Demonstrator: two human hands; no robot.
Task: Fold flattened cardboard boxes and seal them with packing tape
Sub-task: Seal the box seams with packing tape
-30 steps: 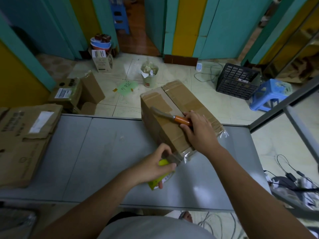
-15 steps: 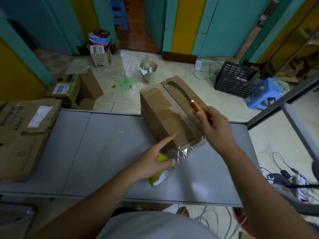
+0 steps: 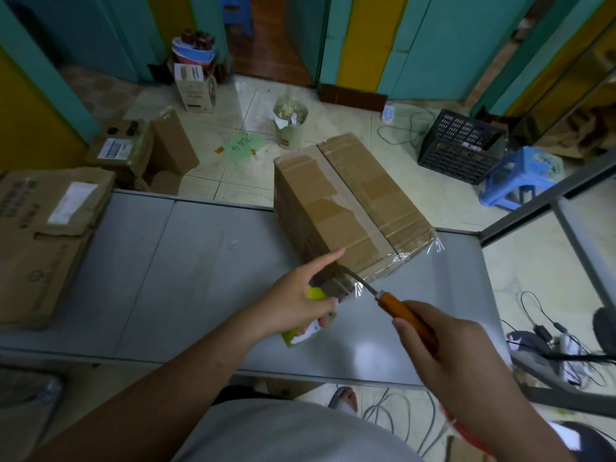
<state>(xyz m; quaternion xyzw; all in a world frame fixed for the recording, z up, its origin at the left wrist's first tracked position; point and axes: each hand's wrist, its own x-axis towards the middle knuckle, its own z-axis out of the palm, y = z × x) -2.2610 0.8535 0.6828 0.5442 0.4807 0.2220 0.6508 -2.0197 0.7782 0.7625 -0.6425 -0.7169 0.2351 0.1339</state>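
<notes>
A folded cardboard box [image 3: 350, 208] stands on the grey table [image 3: 186, 278], with clear tape along its top seam and loose tape hanging off its near right corner. My left hand [image 3: 296, 303] grips a yellow-green tape roll [image 3: 308, 323] just in front of the box, index finger stretched out to the box's near edge. A strip of tape runs from the roll to the box. My right hand [image 3: 443, 348] grips a knife [image 3: 396, 305] by its orange handle; the blade lies against that strip.
Flattened cardboard boxes [image 3: 43, 235] lie stacked on the table's left end. On the floor beyond are open boxes [image 3: 140, 151], a small bin [image 3: 290, 123], a black crate [image 3: 460, 146] and a blue stool [image 3: 520, 176]. Cables [image 3: 550, 338] trail at right.
My right hand has brought the knife from the box's top down toward me, to the tape between roll and box. My left hand keeps hold of the roll, index finger still extended.
</notes>
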